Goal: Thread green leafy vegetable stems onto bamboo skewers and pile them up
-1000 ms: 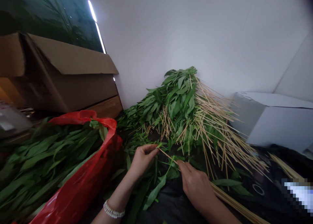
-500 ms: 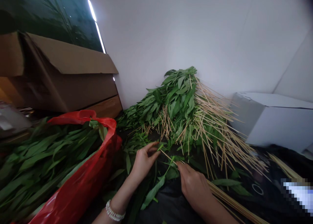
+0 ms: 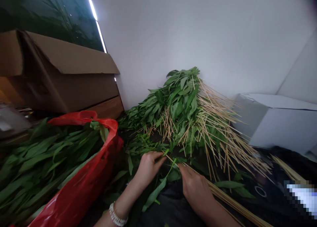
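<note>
My left hand (image 3: 148, 167), with a beaded bracelet at the wrist, is closed in a pinch on a small piece of green leaf (image 3: 166, 152) at the end of a thin wooden stick (image 3: 169, 158). My right hand (image 3: 196, 186) grips that stick further along, fingers closed round it. A leafy green stem (image 3: 158, 192) hangs down between the hands, its top close to the right fingertips. More thin sticks (image 3: 230, 199) lie in a bundle under and beside the right forearm. Behind the hands rises a heap of leafy bunches (image 3: 173, 98) with many sticks (image 3: 220, 124) poking out to the right.
On the left a red plastic bag (image 3: 81, 184) holds many long green leaves (image 3: 49, 157). An open cardboard box (image 3: 74, 88) stands behind it. A white box (image 3: 282, 121) is at the right, near another stick bundle (image 3: 289, 169). The black sheet (image 3: 173, 204) carries loose leaves.
My left hand has moved slightly right and down, nearer to my right hand, along with the leaf piece. My right hand has barely moved.
</note>
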Motion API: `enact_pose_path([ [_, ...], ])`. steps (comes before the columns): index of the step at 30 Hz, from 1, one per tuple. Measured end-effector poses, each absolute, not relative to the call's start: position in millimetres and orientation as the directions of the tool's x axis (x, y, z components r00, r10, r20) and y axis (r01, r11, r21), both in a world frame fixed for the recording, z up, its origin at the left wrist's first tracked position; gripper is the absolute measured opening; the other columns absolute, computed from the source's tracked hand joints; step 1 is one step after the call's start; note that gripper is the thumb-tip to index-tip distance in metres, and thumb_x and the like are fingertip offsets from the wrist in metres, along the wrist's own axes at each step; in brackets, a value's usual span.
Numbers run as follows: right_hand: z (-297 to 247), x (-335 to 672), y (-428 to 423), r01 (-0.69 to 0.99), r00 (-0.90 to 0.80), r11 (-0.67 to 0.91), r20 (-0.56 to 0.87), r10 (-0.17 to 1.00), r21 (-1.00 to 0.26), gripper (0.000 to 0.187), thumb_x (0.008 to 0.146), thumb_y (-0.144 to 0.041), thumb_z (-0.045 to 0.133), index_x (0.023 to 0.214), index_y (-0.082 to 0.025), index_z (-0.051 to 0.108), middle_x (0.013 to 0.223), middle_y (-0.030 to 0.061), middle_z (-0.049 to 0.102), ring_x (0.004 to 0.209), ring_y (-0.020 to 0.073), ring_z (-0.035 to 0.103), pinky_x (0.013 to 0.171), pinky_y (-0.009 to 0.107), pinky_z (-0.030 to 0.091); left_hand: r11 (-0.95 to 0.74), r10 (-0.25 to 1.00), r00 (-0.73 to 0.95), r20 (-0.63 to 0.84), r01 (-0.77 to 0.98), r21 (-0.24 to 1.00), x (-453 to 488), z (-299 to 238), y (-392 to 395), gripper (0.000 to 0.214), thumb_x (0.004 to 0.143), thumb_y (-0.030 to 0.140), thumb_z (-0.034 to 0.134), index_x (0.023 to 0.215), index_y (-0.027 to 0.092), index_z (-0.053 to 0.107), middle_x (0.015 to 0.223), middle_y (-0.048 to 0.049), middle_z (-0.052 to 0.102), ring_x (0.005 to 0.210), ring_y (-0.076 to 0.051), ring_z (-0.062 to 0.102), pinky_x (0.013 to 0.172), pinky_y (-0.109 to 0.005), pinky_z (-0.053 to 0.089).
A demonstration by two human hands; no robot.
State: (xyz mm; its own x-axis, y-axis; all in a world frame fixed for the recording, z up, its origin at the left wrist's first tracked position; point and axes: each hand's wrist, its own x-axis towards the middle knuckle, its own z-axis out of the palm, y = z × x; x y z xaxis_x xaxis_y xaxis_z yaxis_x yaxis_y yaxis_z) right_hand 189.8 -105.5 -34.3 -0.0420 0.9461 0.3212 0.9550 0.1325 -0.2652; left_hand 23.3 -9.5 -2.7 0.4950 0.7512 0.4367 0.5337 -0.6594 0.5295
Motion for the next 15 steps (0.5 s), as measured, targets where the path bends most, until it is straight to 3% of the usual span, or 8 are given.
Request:
enact_pose_path([
  [10,-33.5,189.1,-104.0,0.964,-0.038,0.111,0.29,0.956,-0.243,0.047,0.084,-0.004,0.032,0.122,-0.016,0.056,0.11,0.0094,0.065,0.103,0.019,0.061,0.087,0.027,0.045,-0.74,0.669,0.647,0.366,0.528,0.417,27.9,8.0,-25.5,0.025,0.091,0.028,0.046,0.084,0.02,0.068,0.076,-0.0039,0.069,0.075,-0.017,0.062,0.069,-0.024,0.043],
  [15,-33.8,189.0,-103.6,0.97,-0.045,0.122,0.344,0.938,-0.208,0.045,0.084,-0.004,0.033,0.12,-0.017,0.056,0.103,0.0084,0.067,0.092,0.018,0.064,0.076,0.024,0.046,-0.72,0.682,0.635,0.364,0.496,0.485,28.1,13.7,-29.6,0.025,0.088,0.031,0.048,0.084,0.022,0.071,0.077,-0.0046,0.07,0.076,-0.018,0.063,0.072,-0.025,0.044],
])
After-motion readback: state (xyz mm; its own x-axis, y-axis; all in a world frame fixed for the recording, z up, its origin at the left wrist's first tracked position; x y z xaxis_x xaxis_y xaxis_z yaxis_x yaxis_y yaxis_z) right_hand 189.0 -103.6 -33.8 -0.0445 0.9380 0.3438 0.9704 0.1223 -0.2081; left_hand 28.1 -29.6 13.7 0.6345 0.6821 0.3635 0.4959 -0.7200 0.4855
